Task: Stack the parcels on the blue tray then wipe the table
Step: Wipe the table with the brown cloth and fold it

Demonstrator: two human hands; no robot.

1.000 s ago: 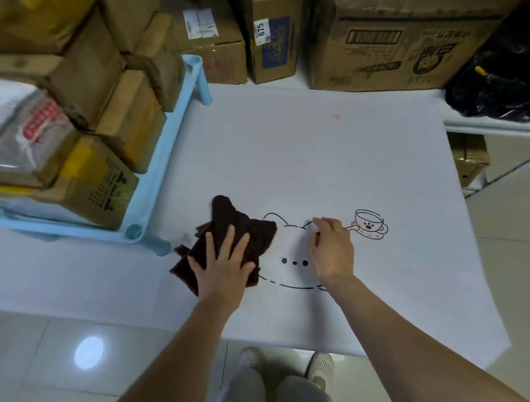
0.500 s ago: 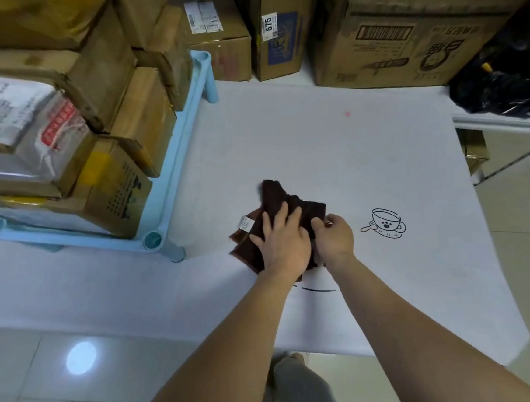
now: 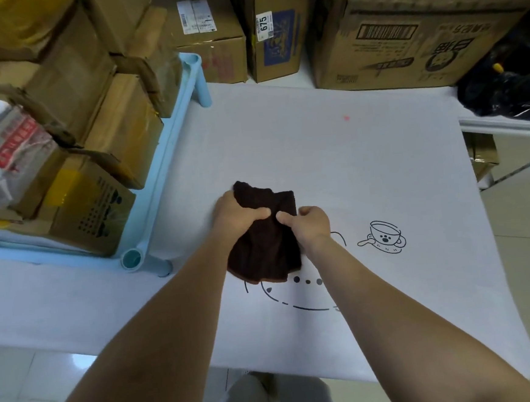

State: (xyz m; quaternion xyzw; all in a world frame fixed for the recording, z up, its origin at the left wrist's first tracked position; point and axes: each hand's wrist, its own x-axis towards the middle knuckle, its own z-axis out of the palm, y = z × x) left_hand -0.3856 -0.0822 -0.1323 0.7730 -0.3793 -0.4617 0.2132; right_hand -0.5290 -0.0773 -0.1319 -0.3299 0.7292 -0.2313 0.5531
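Parcels of brown cardboard sit stacked on the light-blue plastic tray at the far left of the white cloth-covered table; near the middle, both hands bunch a dark brown wiping cloth; the left hand curls its fingers round the cloth's left fold; the right hand pinches the right fold with thumb and curled fingers; a printed cup drawing lies just right.

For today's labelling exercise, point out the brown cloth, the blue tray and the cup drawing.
brown cloth (image 3: 263, 251): head view, lower hanging fold.
blue tray (image 3: 170, 148): head view, right side rail.
cup drawing (image 3: 385, 234): head view, cup's bowl.
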